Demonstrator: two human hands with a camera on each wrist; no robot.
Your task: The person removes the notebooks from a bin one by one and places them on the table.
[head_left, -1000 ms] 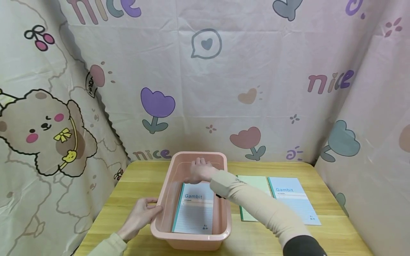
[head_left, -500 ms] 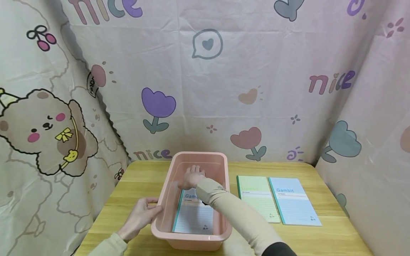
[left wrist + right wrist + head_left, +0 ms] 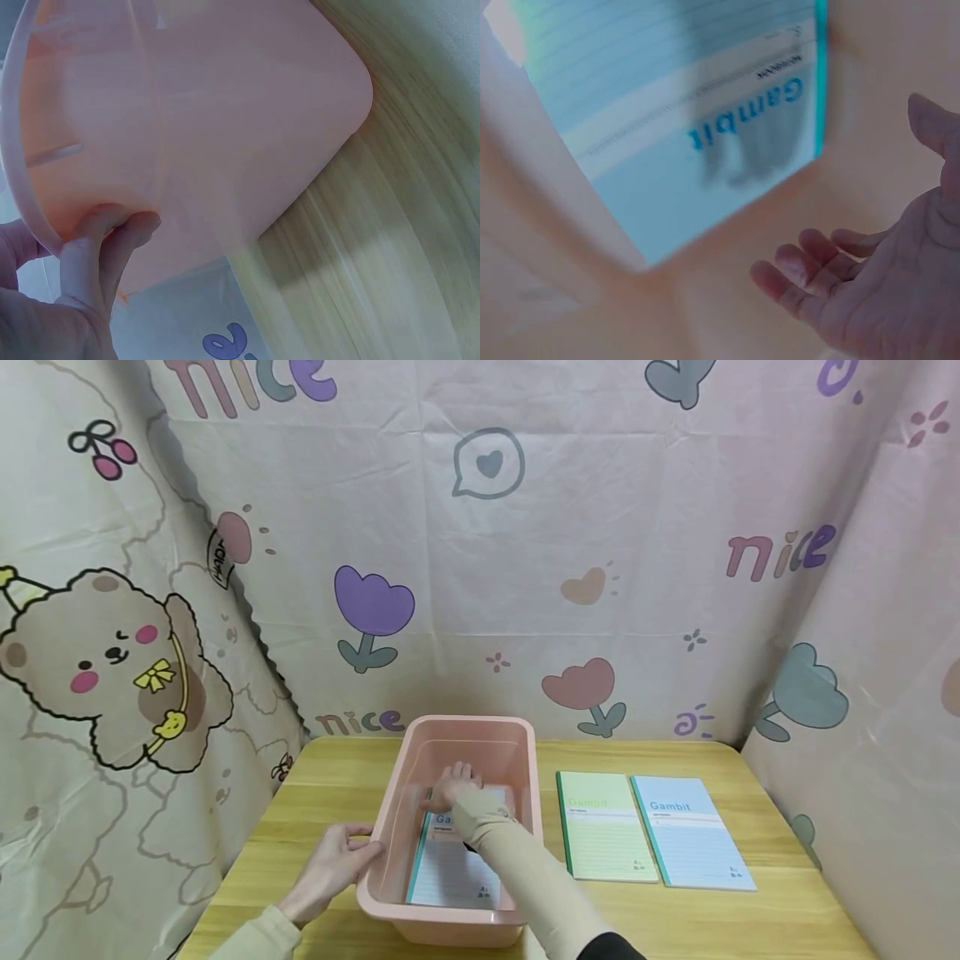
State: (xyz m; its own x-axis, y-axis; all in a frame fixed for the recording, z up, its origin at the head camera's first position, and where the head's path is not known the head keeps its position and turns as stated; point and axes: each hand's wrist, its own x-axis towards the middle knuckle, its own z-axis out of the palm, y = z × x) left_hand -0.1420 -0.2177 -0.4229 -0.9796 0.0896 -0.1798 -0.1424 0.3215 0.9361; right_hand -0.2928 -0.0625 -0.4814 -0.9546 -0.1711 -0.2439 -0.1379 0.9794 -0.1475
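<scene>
A pink plastic bin [image 3: 517,912] stands on the table with a blue "Gambit" notebook [image 3: 450,877] lying inside it. At the bin's left side my left hand [image 3: 333,868] grips the rim, thumb on one face and fingers on the other, as the left wrist view [image 3: 75,292] shows. My right hand [image 3: 453,787] hovers inside the bin over the notebook's top end. In the right wrist view its fingers [image 3: 791,289] are relaxed and hold nothing, apart from the notebook. The right forearm hides part of the cover.
To the right of the bin, a green notebook [image 3: 606,839] and a second blue notebook [image 3: 697,843] lie side by side on the wooden table [image 3: 780,910]. A patterned curtain [image 3: 480,568] closes off the back and both sides.
My right hand has moved down and slightly left inside the bin, toward the notebook's top. The forearm has swung left, uncovering the green notebook. My left hand keeps its grip.
</scene>
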